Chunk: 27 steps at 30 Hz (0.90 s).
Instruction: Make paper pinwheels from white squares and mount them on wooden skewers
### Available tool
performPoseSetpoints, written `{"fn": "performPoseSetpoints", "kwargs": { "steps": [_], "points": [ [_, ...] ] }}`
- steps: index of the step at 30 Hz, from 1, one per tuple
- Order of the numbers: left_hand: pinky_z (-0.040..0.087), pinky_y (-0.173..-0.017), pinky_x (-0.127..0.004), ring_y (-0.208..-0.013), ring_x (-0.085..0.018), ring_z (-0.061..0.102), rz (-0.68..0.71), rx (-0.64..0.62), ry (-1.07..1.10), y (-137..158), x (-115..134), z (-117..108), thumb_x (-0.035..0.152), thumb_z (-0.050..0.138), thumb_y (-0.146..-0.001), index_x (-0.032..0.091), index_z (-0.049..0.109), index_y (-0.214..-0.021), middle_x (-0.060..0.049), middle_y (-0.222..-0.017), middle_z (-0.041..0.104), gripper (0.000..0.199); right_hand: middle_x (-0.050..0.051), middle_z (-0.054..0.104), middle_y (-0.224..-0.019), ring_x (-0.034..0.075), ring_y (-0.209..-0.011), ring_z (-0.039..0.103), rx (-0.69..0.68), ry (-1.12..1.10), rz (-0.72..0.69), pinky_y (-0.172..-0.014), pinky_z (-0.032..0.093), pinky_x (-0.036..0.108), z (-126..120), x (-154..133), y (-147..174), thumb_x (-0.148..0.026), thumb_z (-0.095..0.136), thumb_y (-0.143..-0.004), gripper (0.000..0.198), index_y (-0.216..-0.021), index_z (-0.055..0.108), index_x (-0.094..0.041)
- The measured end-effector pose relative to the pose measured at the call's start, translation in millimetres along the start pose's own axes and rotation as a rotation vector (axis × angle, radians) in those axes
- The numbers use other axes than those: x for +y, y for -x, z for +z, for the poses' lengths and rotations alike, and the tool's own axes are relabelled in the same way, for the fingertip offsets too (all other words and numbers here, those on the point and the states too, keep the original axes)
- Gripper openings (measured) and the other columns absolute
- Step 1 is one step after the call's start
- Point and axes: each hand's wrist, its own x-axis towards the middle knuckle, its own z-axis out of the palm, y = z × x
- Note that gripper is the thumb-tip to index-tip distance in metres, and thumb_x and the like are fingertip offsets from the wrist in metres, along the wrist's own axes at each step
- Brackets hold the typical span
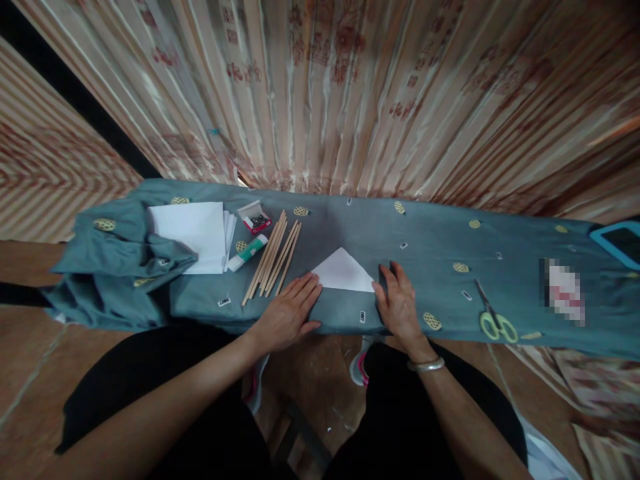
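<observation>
A white sheet of paper (343,272), folded into a triangle, lies on the cloth-covered table with its peak pointing away from me. My left hand (290,310) rests flat at its left corner, fingers stretched out. At the right corner, my right hand (397,300) touches the paper with its thumb, the other fingers apart and on the cloth. Just left of the paper lie several thin wooden sticks (274,257). Beside them are a green-and-white glue stick (249,253) and an open small red-and-white box (255,218) with small dark metal pieces inside.
A stack of white paper (193,237) lies at the left, partly under bunched cloth (125,247). Scissors with green handles (494,320) lie at the right near the front edge. Farther right are a blurred-out item (565,291) and a blue-framed object (617,243). A pleated curtain (320,100) hangs behind.
</observation>
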Motion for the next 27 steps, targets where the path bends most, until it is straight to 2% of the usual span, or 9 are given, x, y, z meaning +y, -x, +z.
{"fn": "performPoseSetpoints", "kwargs": {
  "steps": [7, 18, 20, 24, 27],
  "points": [
    [0.029, -0.118, -0.046, -0.149, -0.030, 0.023, -0.009, 0.023, 0.005, 4.7, -2.0, 3.4, 0.046, 0.052, -0.094, 0.007, 0.031, -0.149, -0.021, -0.156, 0.033, 0.071, 0.024, 0.045, -0.146, 0.033, -0.134, 0.044, -0.006, 0.023, 0.000, -0.104, 0.042, 0.052, 1.1, 0.8, 1.5, -0.040, 0.033, -0.100, 0.048, -0.133, 0.054, -0.011],
    [0.028, -0.118, -0.046, -0.149, -0.030, 0.024, -0.015, 0.014, -0.014, 7.1, -2.1, 3.2, 0.047, 0.053, -0.093, 0.007, 0.031, -0.149, -0.020, -0.156, 0.033, 0.072, 0.022, 0.045, -0.146, 0.031, -0.136, 0.044, -0.019, -0.054, -0.057, -0.108, 0.042, 0.052, -1.5, 8.2, 1.2, -0.018, 0.033, -0.096, 0.045, -0.135, 0.054, -0.011],
    [0.024, -0.119, -0.048, -0.148, -0.030, 0.024, -0.018, 0.016, -0.024, 6.6, -0.8, 2.8, 0.047, 0.052, -0.093, 0.007, 0.032, -0.148, -0.020, -0.156, 0.034, 0.071, 0.023, 0.046, -0.146, 0.031, -0.136, 0.044, -0.016, -0.053, -0.054, -0.108, 0.042, 0.052, -1.7, 8.7, 1.2, -0.017, 0.033, -0.095, 0.045, -0.134, 0.054, -0.010],
    [0.008, -0.120, -0.059, -0.147, -0.031, 0.028, -0.043, 0.005, -0.051, 5.2, 2.8, -1.0, 0.048, 0.046, -0.096, 0.008, 0.033, -0.148, -0.020, -0.154, 0.037, 0.066, 0.024, 0.047, -0.144, 0.031, -0.134, 0.046, -0.003, -0.042, -0.056, -0.107, 0.043, 0.053, -1.3, 8.4, 1.4, -0.017, 0.033, -0.096, 0.044, -0.133, 0.055, -0.009],
    [0.005, -0.120, -0.060, -0.146, -0.030, 0.029, -0.050, -0.009, -0.052, 4.2, 4.2, -3.7, 0.048, 0.045, -0.097, 0.008, 0.034, -0.147, -0.020, -0.154, 0.038, 0.065, 0.023, 0.047, -0.144, 0.031, -0.134, 0.046, 0.011, -0.039, -0.064, -0.107, 0.043, 0.053, -0.6, 8.4, 1.7, -0.019, 0.034, -0.096, 0.043, -0.133, 0.055, -0.009]
  ]
}}
